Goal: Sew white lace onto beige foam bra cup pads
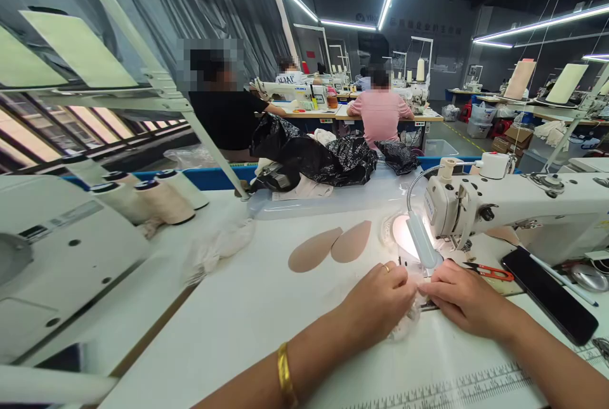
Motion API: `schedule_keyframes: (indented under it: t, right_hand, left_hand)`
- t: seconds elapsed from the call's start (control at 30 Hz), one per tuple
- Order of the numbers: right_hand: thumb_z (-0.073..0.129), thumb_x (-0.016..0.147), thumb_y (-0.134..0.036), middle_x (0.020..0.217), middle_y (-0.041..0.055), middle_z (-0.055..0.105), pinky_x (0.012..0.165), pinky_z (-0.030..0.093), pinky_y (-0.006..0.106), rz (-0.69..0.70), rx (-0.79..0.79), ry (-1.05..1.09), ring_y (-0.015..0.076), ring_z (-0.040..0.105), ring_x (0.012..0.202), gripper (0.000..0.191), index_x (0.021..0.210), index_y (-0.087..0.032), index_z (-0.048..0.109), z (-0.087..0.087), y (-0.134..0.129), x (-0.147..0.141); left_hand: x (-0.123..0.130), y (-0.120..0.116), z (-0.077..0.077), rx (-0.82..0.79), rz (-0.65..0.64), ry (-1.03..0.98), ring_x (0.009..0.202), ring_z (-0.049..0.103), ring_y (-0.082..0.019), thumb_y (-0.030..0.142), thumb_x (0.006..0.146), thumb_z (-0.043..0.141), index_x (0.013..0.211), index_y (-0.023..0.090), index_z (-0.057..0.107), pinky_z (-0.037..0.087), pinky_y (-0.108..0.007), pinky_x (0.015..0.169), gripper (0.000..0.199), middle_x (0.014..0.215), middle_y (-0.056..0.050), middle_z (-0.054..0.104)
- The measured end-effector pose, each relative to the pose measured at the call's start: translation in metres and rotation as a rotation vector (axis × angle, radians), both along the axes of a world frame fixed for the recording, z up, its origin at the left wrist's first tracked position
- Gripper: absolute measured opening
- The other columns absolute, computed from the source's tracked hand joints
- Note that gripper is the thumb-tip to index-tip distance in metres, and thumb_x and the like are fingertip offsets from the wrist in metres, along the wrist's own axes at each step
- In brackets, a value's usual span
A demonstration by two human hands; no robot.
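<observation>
Pale, sheer lace fabric lies at the front of a white sewing machine. My left hand is closed on the lace, its fingers pinched together. From the right, my right hand pinches the same lace, its fingertips close to those of my left hand. Both hands are just below the lit needle area and a grey lamp. Two beige teardrop-shaped pieces lie touching on the white table, beyond my left hand. The lace between my fingers is partly hidden.
Orange-handled snips and a black phone lie right of my right hand. A ruler strip runs along the front. Thread cones stand at left. Black plastic bags lie behind the table; people sit at machines beyond.
</observation>
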State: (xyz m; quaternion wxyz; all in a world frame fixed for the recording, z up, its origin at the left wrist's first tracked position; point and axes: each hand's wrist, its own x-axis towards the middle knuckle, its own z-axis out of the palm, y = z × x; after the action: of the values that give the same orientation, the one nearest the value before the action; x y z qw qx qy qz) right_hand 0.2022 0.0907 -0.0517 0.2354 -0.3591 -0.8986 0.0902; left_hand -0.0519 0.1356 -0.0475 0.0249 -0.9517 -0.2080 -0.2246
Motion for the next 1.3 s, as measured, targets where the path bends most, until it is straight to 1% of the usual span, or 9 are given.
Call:
schedule_keyframes:
  t: [0.17, 0.23, 0.33, 0.43, 0.53, 0.67, 0.83, 1.03, 1.3]
  right_hand:
    - [0.048, 0.1, -0.008, 0.094, 0.0061, 0.06, 0.074, 0.046, 0.033, -0.031, -0.026, -0.039, 0.0223, 0.051, 0.087, 0.033, 0.12, -0.024, 0.069, 0.003, -0.001, -0.003]
    - [0.048, 0.1, -0.007, 0.093, 0.0059, 0.06, 0.074, 0.046, 0.032, -0.032, -0.028, -0.035, 0.0221, 0.051, 0.087, 0.033, 0.119, -0.024, 0.069, 0.002, 0.0, -0.003]
    - [0.047, 0.1, -0.007, 0.093, 0.0061, 0.06, 0.074, 0.046, 0.032, -0.028, -0.02, -0.023, 0.0222, 0.051, 0.087, 0.035, 0.121, -0.024, 0.068, 0.001, 0.0, -0.003]
    - [0.046, 0.101, -0.007, 0.093, 0.0065, 0.06, 0.074, 0.046, 0.032, -0.034, -0.022, -0.028, 0.0224, 0.051, 0.087, 0.034, 0.12, -0.024, 0.068, 0.001, 0.0, -0.003]
    - [0.045, 0.1, -0.007, 0.093, 0.0071, 0.061, 0.073, 0.046, 0.032, -0.035, -0.01, -0.02, 0.0226, 0.052, 0.087, 0.034, 0.12, -0.023, 0.068, 0.001, 0.0, -0.003]
    - [0.046, 0.101, -0.008, 0.095, 0.0072, 0.062, 0.075, 0.047, 0.033, -0.038, -0.014, -0.023, 0.0229, 0.053, 0.088, 0.033, 0.121, -0.024, 0.067, 0.0, 0.0, -0.003]
    - [0.045, 0.102, -0.008, 0.095, 0.007, 0.061, 0.074, 0.047, 0.034, -0.045, -0.034, -0.029, 0.0227, 0.052, 0.088, 0.031, 0.118, -0.023, 0.067, 0.003, -0.001, -0.004]
    - [0.043, 0.103, -0.009, 0.093, 0.0067, 0.061, 0.072, 0.045, 0.034, -0.048, -0.038, -0.039, 0.0227, 0.051, 0.087, 0.031, 0.118, -0.022, 0.067, 0.006, -0.002, -0.005]
    - [0.044, 0.1, -0.006, 0.088, 0.0053, 0.057, 0.067, 0.039, 0.033, -0.04, 0.017, -0.072, 0.0221, 0.049, 0.084, 0.03, 0.109, -0.021, 0.068, 0.004, -0.002, -0.001]
  left_hand:
    - [-0.006, 0.008, 0.003, -0.185, 0.207, -0.002, 0.086, 0.062, -0.024, 0.028, 0.108, 0.045, 0.094, 0.019, 0.062, 0.051, -0.038, 0.074, 0.024, 0.096, -0.008, 0.07]
    - [-0.008, 0.011, 0.001, -0.156, 0.236, 0.02, 0.104, 0.066, -0.029, 0.033, 0.108, 0.049, 0.107, 0.018, 0.065, 0.054, -0.042, 0.082, 0.022, 0.116, -0.012, 0.073]
    - [-0.008, 0.011, 0.002, -0.066, 0.205, -0.023, 0.132, 0.057, -0.035, 0.031, 0.105, 0.054, 0.131, 0.017, 0.061, 0.053, -0.049, 0.098, 0.031, 0.148, -0.017, 0.061]
    - [-0.005, 0.007, 0.007, -0.089, 0.112, -0.051, 0.112, 0.065, -0.03, 0.023, 0.104, 0.051, 0.108, 0.018, 0.068, 0.054, -0.045, 0.092, 0.018, 0.126, -0.013, 0.071]
    - [-0.003, 0.004, 0.01, -0.14, 0.021, 0.012, 0.084, 0.064, -0.023, 0.019, 0.104, 0.049, 0.082, 0.019, 0.062, 0.054, -0.039, 0.079, 0.026, 0.091, -0.007, 0.07]
    - [-0.002, 0.002, 0.005, -0.166, 0.04, 0.002, 0.099, 0.067, -0.027, 0.021, 0.102, 0.054, 0.102, 0.017, 0.065, 0.057, -0.044, 0.087, 0.012, 0.109, -0.011, 0.072]
    - [0.0, -0.001, 0.0, -0.066, 0.03, -0.021, 0.111, 0.065, -0.03, 0.022, 0.104, 0.051, 0.112, 0.015, 0.064, 0.056, -0.046, 0.094, 0.016, 0.121, -0.015, 0.07]
    - [0.004, -0.001, 0.001, -0.006, -0.041, 0.047, 0.084, 0.064, -0.023, 0.017, 0.107, 0.043, 0.094, 0.016, 0.064, 0.054, -0.039, 0.079, 0.024, 0.092, -0.008, 0.069]
    - [0.004, -0.002, -0.001, -0.043, -0.057, -0.009, 0.09, 0.064, -0.024, 0.018, 0.108, 0.044, 0.102, 0.018, 0.067, 0.053, -0.039, 0.082, 0.024, 0.097, -0.009, 0.069]
